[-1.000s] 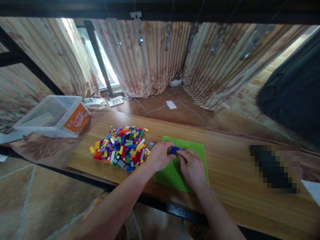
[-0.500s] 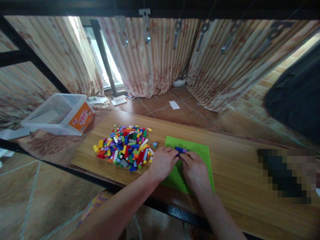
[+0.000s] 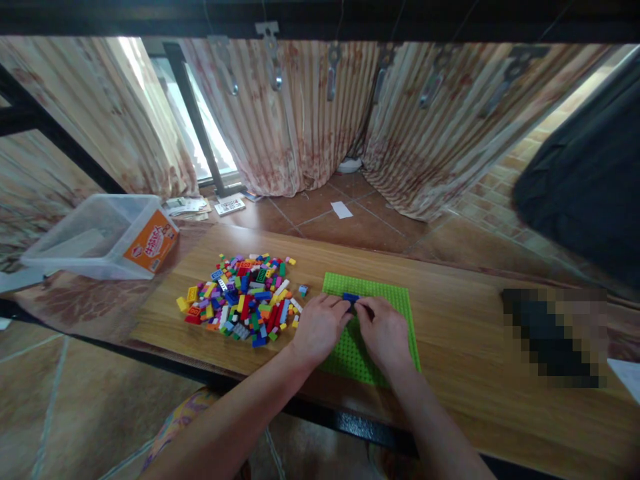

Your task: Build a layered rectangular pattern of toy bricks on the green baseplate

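A green studded baseplate (image 3: pixel 370 363) lies on the wooden board, partly covered by both hands. Over its upper part, a dark blue brick (image 3: pixel 351 297) sits between my fingertips. My left hand (image 3: pixel 323 327) closes on the brick's left side, thumb and fingers together. From the right, my right hand (image 3: pixel 385 330) pinches at the same brick with curled fingers. The fingers hide the lower part of the brick, so I cannot tell whether it touches the studs. To the left lies a heap of mixed coloured bricks (image 3: pixel 245 297), with a small light blue brick (image 3: pixel 303 291) apart from it.
A clear plastic bin (image 3: pixel 95 243) with an orange label stands at the left. The wooden board (image 3: pixel 460 333) runs to the right, where a blurred dark object (image 3: pixel 550 340) lies. Metal hooks (image 3: pixel 332 73) hang from the black bar above. Papers (image 3: pixel 230 205) lie beyond the board.
The whole view has shifted, so things appear slightly further left. Both hands stay together at the blue brick; the right fingers are more curled and a purple piece seen beside them is no longer visible.
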{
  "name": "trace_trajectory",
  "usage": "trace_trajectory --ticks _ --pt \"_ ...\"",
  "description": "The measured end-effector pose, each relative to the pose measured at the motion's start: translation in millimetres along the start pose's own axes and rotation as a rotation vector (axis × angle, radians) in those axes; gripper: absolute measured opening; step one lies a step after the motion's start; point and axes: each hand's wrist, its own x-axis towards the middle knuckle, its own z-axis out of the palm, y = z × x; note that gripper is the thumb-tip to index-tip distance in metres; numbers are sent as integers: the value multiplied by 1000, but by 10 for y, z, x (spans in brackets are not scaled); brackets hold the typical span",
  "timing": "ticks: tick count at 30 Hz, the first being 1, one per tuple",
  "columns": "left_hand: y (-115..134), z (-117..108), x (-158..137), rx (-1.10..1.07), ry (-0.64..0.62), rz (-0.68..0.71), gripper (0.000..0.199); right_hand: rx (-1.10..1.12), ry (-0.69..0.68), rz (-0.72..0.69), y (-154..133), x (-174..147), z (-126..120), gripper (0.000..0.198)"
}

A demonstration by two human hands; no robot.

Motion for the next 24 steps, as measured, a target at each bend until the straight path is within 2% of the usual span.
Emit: trace_trajectory --ticks 12,24 --pt "98 -79 35 119 -107 -4 14 -9 -8 -18 18 -10 2 27" --pt "84 -74 13 76 -99 6 19 -18 19 -57 137 -21 -5 36"
